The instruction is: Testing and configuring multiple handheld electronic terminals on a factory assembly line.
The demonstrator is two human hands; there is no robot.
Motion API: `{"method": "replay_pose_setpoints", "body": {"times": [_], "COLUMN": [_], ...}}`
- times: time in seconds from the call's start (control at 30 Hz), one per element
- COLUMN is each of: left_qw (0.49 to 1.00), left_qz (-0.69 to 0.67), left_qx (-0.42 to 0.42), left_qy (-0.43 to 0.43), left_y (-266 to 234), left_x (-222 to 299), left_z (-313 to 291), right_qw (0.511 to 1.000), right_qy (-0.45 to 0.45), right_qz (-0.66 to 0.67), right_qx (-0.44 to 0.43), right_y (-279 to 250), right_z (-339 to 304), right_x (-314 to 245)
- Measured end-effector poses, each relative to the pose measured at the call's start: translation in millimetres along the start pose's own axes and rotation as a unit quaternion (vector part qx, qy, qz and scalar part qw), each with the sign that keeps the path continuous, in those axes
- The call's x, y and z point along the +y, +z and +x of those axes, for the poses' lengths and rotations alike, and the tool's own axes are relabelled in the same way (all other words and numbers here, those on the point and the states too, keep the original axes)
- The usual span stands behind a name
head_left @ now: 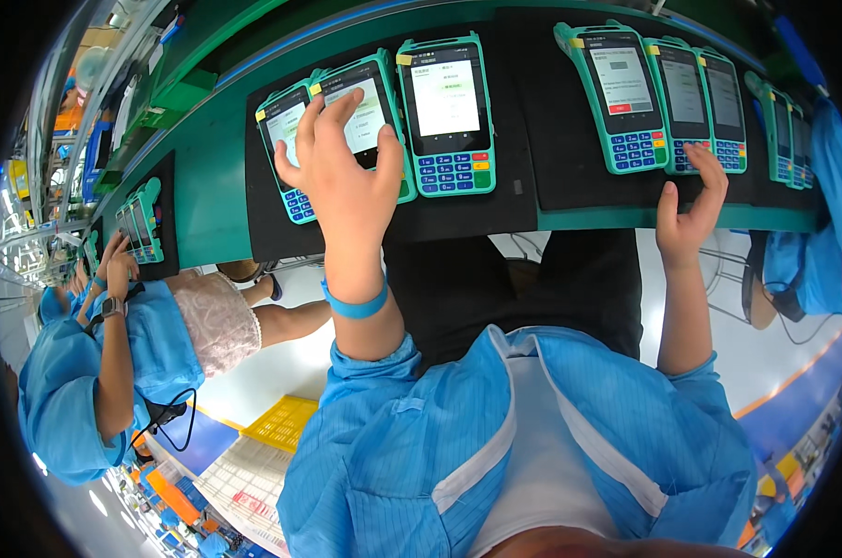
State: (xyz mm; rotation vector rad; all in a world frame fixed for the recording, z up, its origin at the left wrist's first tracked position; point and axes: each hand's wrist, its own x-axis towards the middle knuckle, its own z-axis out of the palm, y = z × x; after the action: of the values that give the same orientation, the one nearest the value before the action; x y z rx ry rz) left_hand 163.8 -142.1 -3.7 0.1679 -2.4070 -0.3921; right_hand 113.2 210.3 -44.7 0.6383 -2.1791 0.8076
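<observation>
A wide green-framed card payment terminal (448,98) with a lit screen and blue keypad lies on a black mat (509,186). Left of it, my left hand (346,191) is spread above two similar terminals, a middle one (372,116) and a leftmost one (278,119), partly hiding both. Whether its fingertips touch a screen I cannot tell. On the right stands a row of three more: a near terminal (625,102), a second terminal (678,84) and a third terminal (722,93). My right hand (695,205) is open, its fingertips at the second one's keypad, holding nothing.
Further terminals (782,139) lie at the far right, by a blue sleeve (816,223). A person in blue (146,344) works with a terminal (137,223) at left. The green bench edge (207,214) runs before me; a yellow crate (283,423) sits behind at left.
</observation>
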Motion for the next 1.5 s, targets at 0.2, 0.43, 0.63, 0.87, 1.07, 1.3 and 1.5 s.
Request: {"method": "replay_pose_setpoints", "body": {"times": [0.2,0.43,0.63,0.87,1.07,1.3,1.5], "left_qw": [0.999,0.993,0.99,0.954,0.929,0.943,0.947], "left_qz": [0.016,0.042,0.053,-0.045,-0.086,-0.058,-0.037], "left_qx": [0.035,0.056,0.087,0.183,0.111,0.048,0.033], "left_qy": [-0.022,-0.094,-0.101,-0.234,-0.342,-0.324,-0.317], "left_y": [-4.9,-9.1,-12.6,-31.8,-54.9,-59.9,-53.1], "left_x": [-7.1,-32.1,-37.4,-79.9,-123.8,-126.0,-136.9], "left_z": [-6.6,-6.7,-9.6,-26.5,-51.7,-54.5,-55.0], "right_qw": [1.0,1.0,1.0,0.993,0.982,0.965,0.969], "right_qy": [0.003,-0.004,0.007,0.014,0.03,0.053,0.058], "right_qz": [0.012,0.012,0.009,-0.082,-0.142,-0.213,-0.201], "right_qx": [0.004,0.006,-0.002,-0.082,-0.122,-0.144,-0.132], "right_y": [-0.3,-0.5,-1.3,-4.0,-2.4,2.3,3.7], "right_z": [-0.7,-0.8,1.9,12.1,20.0,23.6,25.7], "right_x": [1.2,3.3,2.3,-6.8,-14.9,-16.8,-15.3]}}
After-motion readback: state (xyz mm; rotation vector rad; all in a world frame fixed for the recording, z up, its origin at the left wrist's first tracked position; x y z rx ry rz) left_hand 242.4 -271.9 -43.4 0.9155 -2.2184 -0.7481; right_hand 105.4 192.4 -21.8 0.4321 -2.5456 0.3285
